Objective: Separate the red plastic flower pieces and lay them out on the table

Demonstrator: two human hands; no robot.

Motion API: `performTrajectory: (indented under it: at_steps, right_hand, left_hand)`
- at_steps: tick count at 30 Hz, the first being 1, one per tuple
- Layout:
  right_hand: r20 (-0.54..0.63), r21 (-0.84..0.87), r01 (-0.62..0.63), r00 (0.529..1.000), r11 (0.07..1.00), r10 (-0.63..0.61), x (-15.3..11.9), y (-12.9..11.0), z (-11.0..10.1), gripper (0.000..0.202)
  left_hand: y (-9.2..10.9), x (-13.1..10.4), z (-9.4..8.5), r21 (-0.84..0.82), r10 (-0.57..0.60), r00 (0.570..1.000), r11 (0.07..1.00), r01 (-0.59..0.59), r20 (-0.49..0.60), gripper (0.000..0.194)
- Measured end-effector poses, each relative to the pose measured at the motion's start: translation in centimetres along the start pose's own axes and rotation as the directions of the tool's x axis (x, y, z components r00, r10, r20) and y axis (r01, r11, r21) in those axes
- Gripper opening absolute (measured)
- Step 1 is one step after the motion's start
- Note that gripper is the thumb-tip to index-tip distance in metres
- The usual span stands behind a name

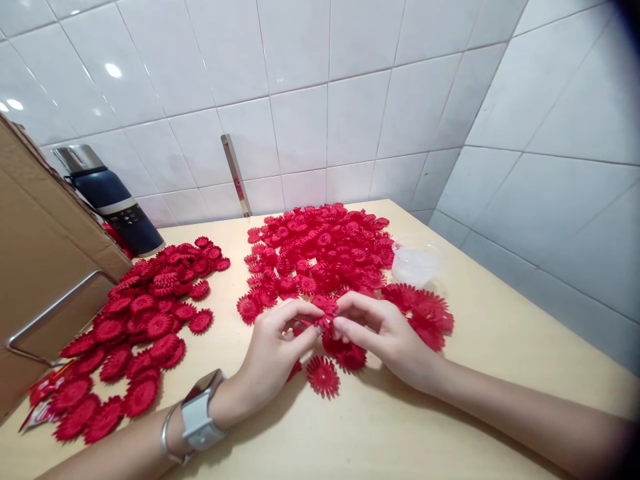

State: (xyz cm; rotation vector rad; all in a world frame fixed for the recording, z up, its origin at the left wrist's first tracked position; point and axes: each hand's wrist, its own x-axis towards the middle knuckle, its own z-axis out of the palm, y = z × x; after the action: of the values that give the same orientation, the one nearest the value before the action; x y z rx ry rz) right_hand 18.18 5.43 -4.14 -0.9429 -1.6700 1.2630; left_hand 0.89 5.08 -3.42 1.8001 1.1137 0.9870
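Between my two hands, just above the table, is a red fringed fabric flower piece (327, 308). My left hand (285, 333) pinches its left side between thumb and fingertips, and my right hand (383, 333) pinches the right side. Both hands partly hide the piece. Right below lie more red petal discs, one of them flat and star-edged (323, 377). Behind my hands spreads a large heap of red petal pieces (325, 247). Another cluster of larger red discs (425, 313) rests beyond my right hand. A watch and a bangle sit on my left wrist.
At left, a second pile of red flowers (150, 313) lies beside a cardboard box (55, 253). A dark blue flask (117, 207) stands behind it. A clear plastic container (415, 263) is at the right of the table (500, 347). A metal strip (235, 175) leans on the tiled wall.
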Motion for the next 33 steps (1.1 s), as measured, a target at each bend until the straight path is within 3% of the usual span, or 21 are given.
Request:
performTrajectory:
  at_steps: [7,14,24,29,33]
  right_hand:
    - [-0.008,0.01,0.043,0.999,0.999,-0.043,0.08,-0.18,-0.04,0.012]
    - [0.029,-0.056,0.034,0.999,0.998,-0.033,0.0,-0.25,-0.1,0.012]
    - [-0.039,-0.164,0.071,0.996,0.984,-0.078,0.07,-0.03,-0.03,0.014]
    - [-0.173,-0.115,0.006,0.985,0.993,-0.026,0.11,0.28,-0.13,0.013]
    - [-0.222,-0.122,0.006,0.974,0.992,-0.033,-0.17,0.47,-0.16,0.012]
  left_hand:
    - [0.0,0.11,0.15,-0.134,-0.015,0.999,0.991,0.019,0.035,0.019]
    - [0.65,-0.02,0.21,-0.262,-0.094,0.994,0.959,0.107,0.061,0.007]
    - [0.38,0.2,0.24,-0.12,-0.102,0.994,0.987,0.107,0.042,0.011]
    - [0.36,0.36,-0.02,-0.102,-0.152,0.988,0.984,0.149,-0.018,0.013]
    - [-0.25,0.86,-0.4,-0.142,-0.199,0.97,0.974,0.179,-0.142,0.013]
